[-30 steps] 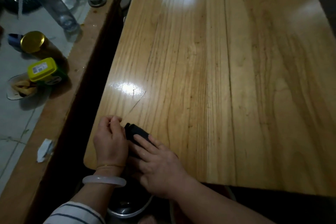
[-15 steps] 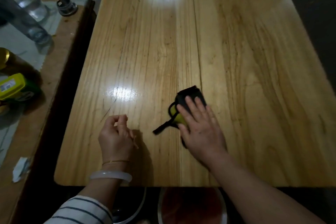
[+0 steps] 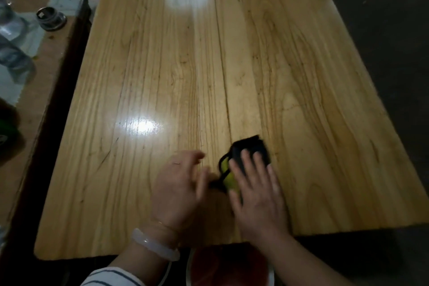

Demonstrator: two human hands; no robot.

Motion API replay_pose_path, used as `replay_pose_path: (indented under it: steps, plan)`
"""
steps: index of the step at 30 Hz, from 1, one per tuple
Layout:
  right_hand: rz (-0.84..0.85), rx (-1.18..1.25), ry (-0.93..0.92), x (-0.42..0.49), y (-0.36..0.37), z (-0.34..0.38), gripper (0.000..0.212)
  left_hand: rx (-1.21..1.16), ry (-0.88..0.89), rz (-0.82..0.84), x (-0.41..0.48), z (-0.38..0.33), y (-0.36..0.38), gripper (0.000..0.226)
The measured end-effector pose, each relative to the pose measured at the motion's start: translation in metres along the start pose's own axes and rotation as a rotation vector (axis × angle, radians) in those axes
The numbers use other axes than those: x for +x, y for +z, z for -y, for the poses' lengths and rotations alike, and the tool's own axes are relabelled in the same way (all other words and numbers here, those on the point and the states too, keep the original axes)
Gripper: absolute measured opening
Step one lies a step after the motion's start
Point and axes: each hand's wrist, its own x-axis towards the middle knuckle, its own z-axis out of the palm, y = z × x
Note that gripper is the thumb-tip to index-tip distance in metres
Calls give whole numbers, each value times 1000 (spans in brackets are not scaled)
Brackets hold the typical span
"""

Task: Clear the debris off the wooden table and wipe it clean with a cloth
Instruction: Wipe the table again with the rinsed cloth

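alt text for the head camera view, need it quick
A person's right hand presses a black and yellow-green cloth flat on a glossy wooden table. The left hand, blurred and with a pale bangle at its wrist, is open beside the cloth.

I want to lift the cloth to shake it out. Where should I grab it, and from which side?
Likely the black loop at the left edge of the cloth, pinched from the left by the free left hand; the right hand lies flat over the rest.

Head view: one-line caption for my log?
Right hand presses a black-and-yellow cloth on the wooden table; left hand, blurred, open beside it.
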Motion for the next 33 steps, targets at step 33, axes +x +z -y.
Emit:
replay_pose_path:
  steps: [33]
  plan:
    - [51, -102, 8, 49, -41, -168, 88, -97, 165, 778, 105, -151, 132, 59]
